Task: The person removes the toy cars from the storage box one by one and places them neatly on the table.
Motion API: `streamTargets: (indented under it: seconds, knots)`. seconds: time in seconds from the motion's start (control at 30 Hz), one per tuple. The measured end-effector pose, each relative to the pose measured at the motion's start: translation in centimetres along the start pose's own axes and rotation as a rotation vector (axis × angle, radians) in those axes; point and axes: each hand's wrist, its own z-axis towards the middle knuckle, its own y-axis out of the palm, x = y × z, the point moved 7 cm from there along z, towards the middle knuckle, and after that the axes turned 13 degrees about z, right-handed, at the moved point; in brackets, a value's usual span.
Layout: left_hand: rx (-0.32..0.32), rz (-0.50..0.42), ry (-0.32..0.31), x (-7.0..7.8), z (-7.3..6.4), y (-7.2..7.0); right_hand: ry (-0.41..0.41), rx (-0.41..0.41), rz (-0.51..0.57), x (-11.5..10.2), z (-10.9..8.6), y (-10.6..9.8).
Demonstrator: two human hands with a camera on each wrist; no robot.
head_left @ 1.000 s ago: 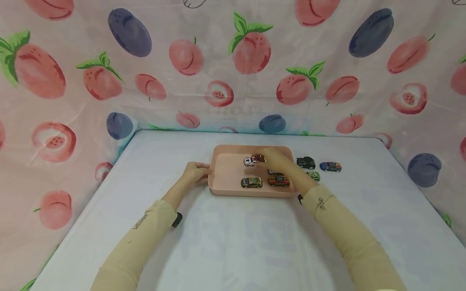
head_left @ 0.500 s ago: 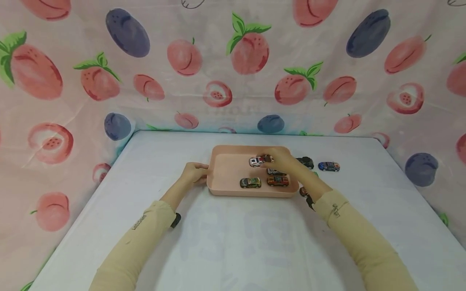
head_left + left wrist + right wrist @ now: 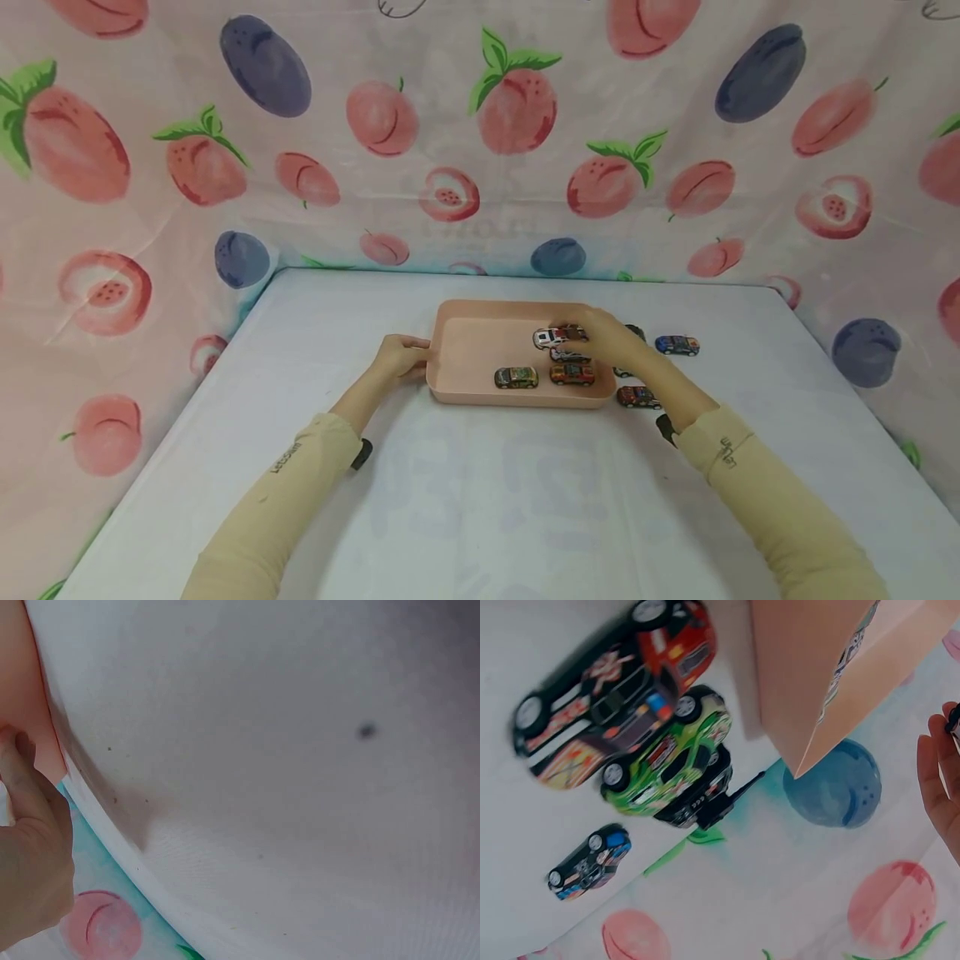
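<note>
My left hand [image 3: 401,356] grips the left rim of a pink rectangular tray [image 3: 467,357]. In the left wrist view that hand [image 3: 36,851] is at the edge of the tray [image 3: 26,667]. Over the tray's right part, my right hand [image 3: 606,340] pinches a white toy car [image 3: 550,338] with a dark rear. Just below that car in view is another toy car [image 3: 570,356], partly covered. A green-yellow toy car [image 3: 516,378] and a red-orange toy car [image 3: 572,374] stand along the tray's near side. In the right wrist view only fingers [image 3: 932,780] show.
Right of the tray are a red-black toy car [image 3: 615,697], a green one [image 3: 675,754], a black one [image 3: 701,801] with a barrel-like part, and a blue one [image 3: 591,862]. They stand on a white tabletop [image 3: 480,500]. Behind hangs a fruit-print cloth [image 3: 480,200].
My right hand has moved right across the tray with the white toy car. The red-black toy car has come into sight from behind the right arm. My left hand stays on the rim.
</note>
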Motion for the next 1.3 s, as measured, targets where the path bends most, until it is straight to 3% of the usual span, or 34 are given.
streamTargets:
  seconds: [0.27,0.5,0.87,1.3]
  knots:
    - [-0.004,0.002,0.018,0.1,0.0,0.0,0.060,0.003,0.008,0.5,-2.0,-0.7]
    - [-0.015,0.008,0.033,0.2,0.0,0.1,0.050,0.000,-0.041,1.3,-3.3,-1.1]
    - [-0.005,0.016,0.018,0.2,-0.2,0.0,0.071,0.017,-0.004,3.1,-5.3,-2.0]
    - [-0.014,0.007,0.027,0.3,-0.5,0.0,0.137,0.072,-0.068,6.0,-8.4,-3.8]
